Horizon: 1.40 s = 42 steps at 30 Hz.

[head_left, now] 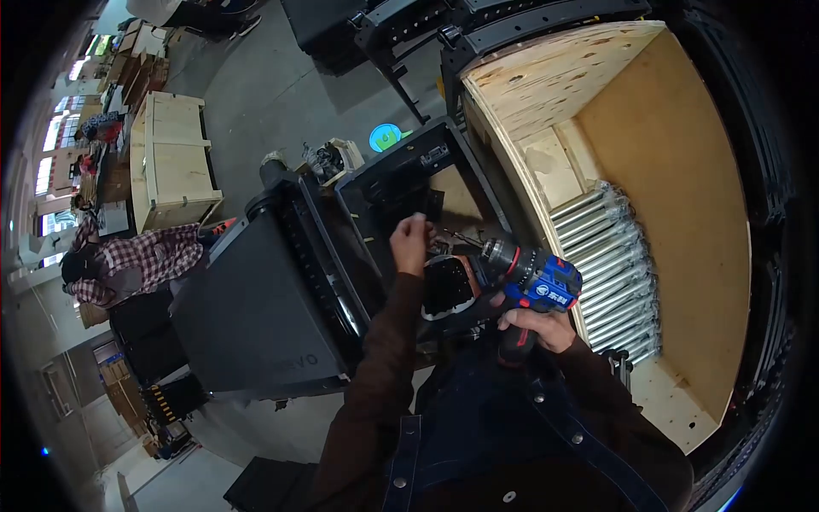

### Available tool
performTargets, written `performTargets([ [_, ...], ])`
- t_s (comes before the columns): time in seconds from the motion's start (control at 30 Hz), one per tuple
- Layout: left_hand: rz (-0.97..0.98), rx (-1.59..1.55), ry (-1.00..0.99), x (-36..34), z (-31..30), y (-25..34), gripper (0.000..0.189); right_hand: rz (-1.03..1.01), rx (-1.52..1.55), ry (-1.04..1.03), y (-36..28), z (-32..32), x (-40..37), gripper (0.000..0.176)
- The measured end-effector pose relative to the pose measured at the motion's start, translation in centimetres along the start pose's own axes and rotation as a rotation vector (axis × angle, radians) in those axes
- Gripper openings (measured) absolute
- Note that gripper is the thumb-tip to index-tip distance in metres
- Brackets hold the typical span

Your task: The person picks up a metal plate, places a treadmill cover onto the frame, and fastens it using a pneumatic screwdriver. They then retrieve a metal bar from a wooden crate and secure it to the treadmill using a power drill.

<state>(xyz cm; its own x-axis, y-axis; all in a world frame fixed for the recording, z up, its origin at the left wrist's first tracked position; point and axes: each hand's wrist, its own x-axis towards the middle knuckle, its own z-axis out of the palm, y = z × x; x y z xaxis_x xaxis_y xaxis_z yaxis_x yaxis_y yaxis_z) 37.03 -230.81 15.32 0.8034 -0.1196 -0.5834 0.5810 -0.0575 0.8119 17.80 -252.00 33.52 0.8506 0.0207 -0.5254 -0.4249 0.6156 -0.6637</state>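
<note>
My right hand (546, 328) is wrapped around the grip of a blue and black cordless drill (546, 280). The drill lies across the view with its chuck and bit aimed left, towards my other hand. My left hand (410, 247) has its fingers curled together just left of the bit tip; what they hold, if anything, is hidden. Between my forearms sits a small open container (448, 286) filled with dark small parts. Both hands are over the near side of an open black case (345, 192), which has dark items and a brown panel inside.
At the right stands a deep plywood crate (699, 196) holding a row of plastic-wrapped metal tubes (606, 264). A large black cabinet (264, 299) is on the left, with a person in a checked shirt (153, 260) beyond it. A pale wooden crate (175, 158) stands farther back.
</note>
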Motion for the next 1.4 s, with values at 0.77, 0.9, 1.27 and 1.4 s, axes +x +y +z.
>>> performTargets([
  [0.77, 0.519, 1.241, -0.060, 14.4, 6.2, -8.0, 0.019, 0.034, 0.052, 0.053, -1.3, -1.5, 1.0, 0.051],
  [0.9, 0.431, 1.051, -0.185, 8.4, 6.9, 0.9, 0.021, -0.167, 0.168, -0.025, 0.0, -1.8, 1.2, 0.063],
  [1.27, 0.602, -0.225, 0.516, -12.2, -9.8, 14.0, 0.022, -0.347, 0.210, -0.016, 0.2, 2.2, 0.2, 0.068],
  [1.4, 0.423, -0.383, 0.559, -8.1, -12.2, 9.1, 0.022, -0.351, 0.127, -0.008, 0.3, 4.0, 0.2, 0.069],
])
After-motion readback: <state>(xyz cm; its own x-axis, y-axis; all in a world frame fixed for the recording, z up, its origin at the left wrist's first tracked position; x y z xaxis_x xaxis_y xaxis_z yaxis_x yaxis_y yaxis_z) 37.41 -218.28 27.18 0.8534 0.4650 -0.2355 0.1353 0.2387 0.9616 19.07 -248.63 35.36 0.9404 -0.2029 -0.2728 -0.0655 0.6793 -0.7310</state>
